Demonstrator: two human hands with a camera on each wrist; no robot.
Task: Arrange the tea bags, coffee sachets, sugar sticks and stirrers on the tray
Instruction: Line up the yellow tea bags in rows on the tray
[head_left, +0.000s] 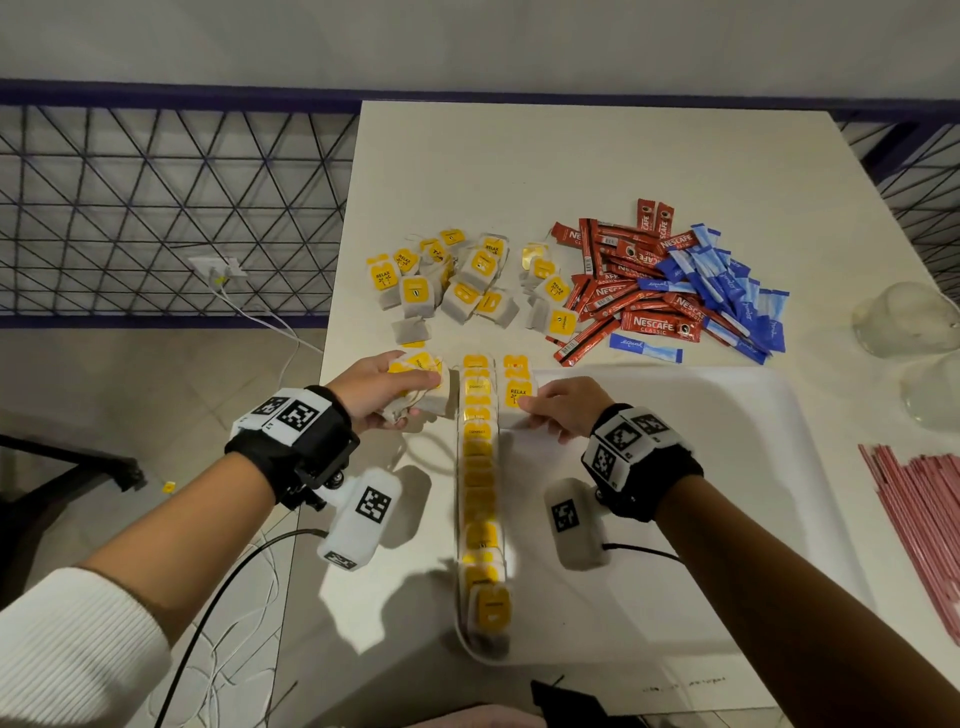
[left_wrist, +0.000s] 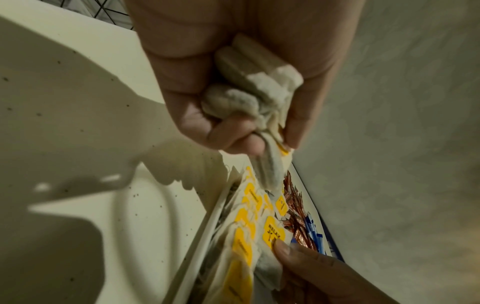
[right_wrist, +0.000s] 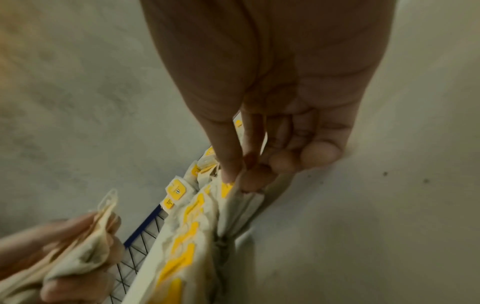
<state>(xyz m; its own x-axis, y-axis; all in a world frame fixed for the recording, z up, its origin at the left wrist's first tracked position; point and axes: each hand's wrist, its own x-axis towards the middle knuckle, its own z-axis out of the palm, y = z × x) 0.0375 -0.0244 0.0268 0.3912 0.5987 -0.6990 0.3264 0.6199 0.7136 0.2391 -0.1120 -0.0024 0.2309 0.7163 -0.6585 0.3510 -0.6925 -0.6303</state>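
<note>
A white tray (head_left: 675, 467) lies in front of me, with a row of yellow-tagged tea bags (head_left: 479, 467) standing along its left rim. My left hand (head_left: 415, 395) grips a bunch of tea bags (left_wrist: 249, 88) just left of the row's far end. My right hand (head_left: 524, 410) pinches a tea bag with a RELAX tag (head_left: 517, 395) beside the row, inside the tray; its thumb and fingertips (right_wrist: 233, 181) close on the bag's paper. Loose tea bags (head_left: 457, 280), red coffee sachets (head_left: 623, 296) and blue sugar sticks (head_left: 727, 291) lie in heaps beyond the tray. Pink stirrers (head_left: 924, 519) lie at the right.
Two clear glass jars (head_left: 904, 317) stand at the table's right edge. A wire mesh fence (head_left: 156, 208) runs behind and left of the table (head_left: 571, 156). Cables (head_left: 249, 561) from the wrist cameras trail off the near left edge.
</note>
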